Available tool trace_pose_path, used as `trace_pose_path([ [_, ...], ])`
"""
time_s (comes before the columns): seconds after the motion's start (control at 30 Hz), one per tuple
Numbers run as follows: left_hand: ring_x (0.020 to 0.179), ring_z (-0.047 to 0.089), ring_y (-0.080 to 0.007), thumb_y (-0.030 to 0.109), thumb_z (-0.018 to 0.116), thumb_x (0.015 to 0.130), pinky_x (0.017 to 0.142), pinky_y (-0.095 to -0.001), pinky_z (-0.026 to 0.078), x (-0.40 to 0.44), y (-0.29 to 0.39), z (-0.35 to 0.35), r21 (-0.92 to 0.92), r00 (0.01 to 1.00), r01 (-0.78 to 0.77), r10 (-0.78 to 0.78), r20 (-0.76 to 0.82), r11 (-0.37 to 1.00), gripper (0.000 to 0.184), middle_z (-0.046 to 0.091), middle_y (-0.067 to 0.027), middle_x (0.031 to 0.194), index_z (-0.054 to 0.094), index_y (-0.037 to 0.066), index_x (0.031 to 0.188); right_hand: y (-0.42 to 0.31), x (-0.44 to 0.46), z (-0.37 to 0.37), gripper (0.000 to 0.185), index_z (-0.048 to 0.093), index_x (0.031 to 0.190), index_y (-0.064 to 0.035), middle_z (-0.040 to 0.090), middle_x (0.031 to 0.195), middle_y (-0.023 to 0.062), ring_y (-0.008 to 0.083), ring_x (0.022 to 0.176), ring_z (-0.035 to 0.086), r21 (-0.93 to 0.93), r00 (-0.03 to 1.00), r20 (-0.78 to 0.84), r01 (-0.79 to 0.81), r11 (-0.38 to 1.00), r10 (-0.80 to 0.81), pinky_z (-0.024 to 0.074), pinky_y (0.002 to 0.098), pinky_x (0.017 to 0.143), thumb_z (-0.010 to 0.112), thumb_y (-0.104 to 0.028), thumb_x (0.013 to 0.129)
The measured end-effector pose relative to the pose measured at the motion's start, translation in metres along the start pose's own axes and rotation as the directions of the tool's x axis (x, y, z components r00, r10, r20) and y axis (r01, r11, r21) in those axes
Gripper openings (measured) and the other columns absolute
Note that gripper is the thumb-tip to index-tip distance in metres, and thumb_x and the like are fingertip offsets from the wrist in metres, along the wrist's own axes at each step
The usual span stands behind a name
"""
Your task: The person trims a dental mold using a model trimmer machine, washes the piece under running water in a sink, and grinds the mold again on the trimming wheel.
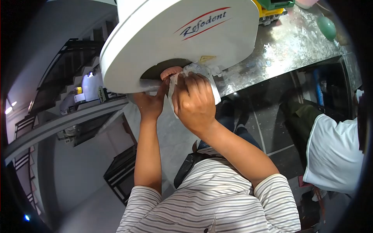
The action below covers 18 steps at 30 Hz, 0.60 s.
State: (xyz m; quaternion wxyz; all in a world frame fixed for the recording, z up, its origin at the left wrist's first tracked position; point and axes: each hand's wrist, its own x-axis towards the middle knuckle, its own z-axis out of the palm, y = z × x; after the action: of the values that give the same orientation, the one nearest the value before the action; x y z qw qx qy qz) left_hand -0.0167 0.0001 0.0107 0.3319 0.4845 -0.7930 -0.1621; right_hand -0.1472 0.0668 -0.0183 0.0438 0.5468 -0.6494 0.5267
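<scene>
A white, rounded machine housing (155,42) lettered "Refodent" stands before me, with a dark opening (153,71) low in its front. A pink, curved denture piece (171,72) sits at that opening. My left hand (149,101) is below it, fingers closed and fingertips at the piece's lower edge; part of the grip is hidden. My right hand (196,101) is closed on a white cloth (211,87), its fingers bent over the cloth beside the denture's right end. The denture's underside is hidden by my fingers.
A stained metal worktop (252,79) runs right from the machine. On it are a green rounded object (326,28) and a green-and-yellow container (270,7). A person in a light shirt (332,151) is close on my right. Stairs with black railings (62,70) are at left.
</scene>
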Motion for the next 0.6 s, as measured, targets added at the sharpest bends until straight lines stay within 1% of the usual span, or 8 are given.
trace_pose_path([
  [0.1, 0.095, 0.067, -0.0244, 0.011, 0.089, 0.074, 0.086, -0.0363, 0.053, -0.003, -0.011, 0.001, -0.011, 0.998, 0.058, -0.058, 0.01, 0.998, 0.048, 0.068, -0.0137, 0.105, 0.063, -0.003, 0.112, 0.0, 0.002, -0.004, 0.023, 0.068, 0.098, 0.0066, 0.062, 0.09, 0.0163, 0.0329, 0.09, 0.064, 0.061, 0.999, 0.042, -0.033, 0.998, 0.031, 0.0528, 0.0439, 0.089, 0.068, -0.005, 0.078],
  [0.2, 0.095, 0.067, -0.0242, 0.011, 0.089, 0.074, 0.086, -0.0359, 0.053, 0.0, -0.001, 0.004, -0.141, 0.995, 0.07, -0.079, -0.056, 0.987, 0.048, 0.068, -0.0132, 0.104, 0.063, -0.003, 0.112, 0.004, 0.015, -0.012, 0.022, 0.069, 0.097, 0.0043, 0.063, 0.087, 0.014, 0.0308, 0.087, 0.065, 0.094, 0.996, 0.066, -0.062, 0.994, 0.056, 0.0533, 0.0425, 0.085, 0.068, -0.005, 0.077],
  [0.27, 0.096, 0.067, -0.0245, 0.011, 0.088, 0.074, 0.087, -0.0361, 0.053, -0.003, -0.012, 0.001, 0.03, 0.999, 0.022, -0.021, -0.035, 0.999, 0.047, 0.068, -0.0137, 0.107, 0.063, -0.003, 0.112, 0.011, 0.029, -0.02, 0.016, 0.07, 0.091, -0.0008, 0.065, 0.082, 0.0106, 0.0284, 0.079, 0.067, 0.133, 0.982, 0.167, -0.113, 0.985, 0.09, 0.0547, 0.0402, 0.077, 0.068, -0.005, 0.076],
  [0.37, 0.098, 0.066, -0.0249, 0.011, 0.088, 0.075, 0.089, -0.0365, 0.052, -0.003, -0.007, 0.001, -0.053, 0.995, 0.096, -0.096, 0.003, 0.994, 0.048, 0.068, -0.0145, 0.111, 0.063, -0.003, 0.114, 0.026, 0.037, -0.017, 0.008, 0.07, 0.084, -0.0053, 0.066, 0.078, 0.0078, 0.0267, 0.071, 0.067, 0.172, 0.961, 0.274, -0.012, 0.985, -0.036, 0.0546, 0.0382, 0.067, 0.069, -0.006, 0.075],
  [0.4, 0.098, 0.066, -0.0249, 0.011, 0.088, 0.075, 0.089, -0.0365, 0.052, -0.003, -0.006, 0.001, -0.057, 0.994, 0.105, -0.106, -0.011, 0.993, 0.048, 0.068, -0.0145, 0.111, 0.063, -0.003, 0.114, 0.029, 0.04, -0.013, 0.002, 0.068, 0.078, -0.0067, 0.065, 0.074, 0.0074, 0.0266, 0.065, 0.066, 0.172, 0.969, 0.231, 0.043, 0.984, -0.083, 0.054, 0.0372, 0.059, 0.068, -0.005, 0.078],
  [0.5, 0.102, 0.065, -0.0271, 0.011, 0.088, 0.074, 0.092, -0.038, 0.05, -0.003, -0.008, 0.003, -0.073, 0.994, 0.103, -0.106, -0.028, 0.992, 0.051, 0.067, -0.0156, 0.114, 0.063, -0.002, 0.116, 0.032, 0.042, -0.01, 0.006, 0.068, 0.077, -0.0054, 0.064, 0.074, 0.0088, 0.0257, 0.067, 0.067, 0.141, 0.949, 0.289, 0.085, 0.986, -0.124, 0.0546, 0.0362, 0.06, 0.067, -0.007, 0.071],
  [0.57, 0.105, 0.063, -0.0296, 0.014, 0.088, 0.073, 0.094, -0.0397, 0.048, -0.003, -0.013, 0.005, -0.053, 0.997, 0.055, -0.058, -0.054, 0.997, 0.053, 0.067, -0.0163, 0.113, 0.064, -0.001, 0.118, 0.032, 0.043, -0.01, 0.006, 0.068, 0.077, -0.0065, 0.064, 0.075, 0.0088, 0.0265, 0.066, 0.067, 0.132, 0.933, 0.324, 0.122, 0.984, -0.159, 0.0549, 0.037, 0.06, 0.066, -0.006, 0.072],
  [0.6, 0.107, 0.063, -0.0322, 0.015, 0.089, 0.072, 0.096, -0.0415, 0.046, -0.005, -0.012, 0.006, -0.075, 0.992, 0.106, -0.111, -0.056, 0.991, 0.055, 0.066, -0.0172, 0.113, 0.064, -0.001, 0.118, 0.033, 0.044, -0.01, 0.006, 0.069, 0.078, -0.0069, 0.064, 0.075, 0.0089, 0.027, 0.065, 0.067, 0.157, 0.939, 0.296, 0.134, 0.978, -0.176, 0.055, 0.0373, 0.06, 0.066, -0.006, 0.072],
])
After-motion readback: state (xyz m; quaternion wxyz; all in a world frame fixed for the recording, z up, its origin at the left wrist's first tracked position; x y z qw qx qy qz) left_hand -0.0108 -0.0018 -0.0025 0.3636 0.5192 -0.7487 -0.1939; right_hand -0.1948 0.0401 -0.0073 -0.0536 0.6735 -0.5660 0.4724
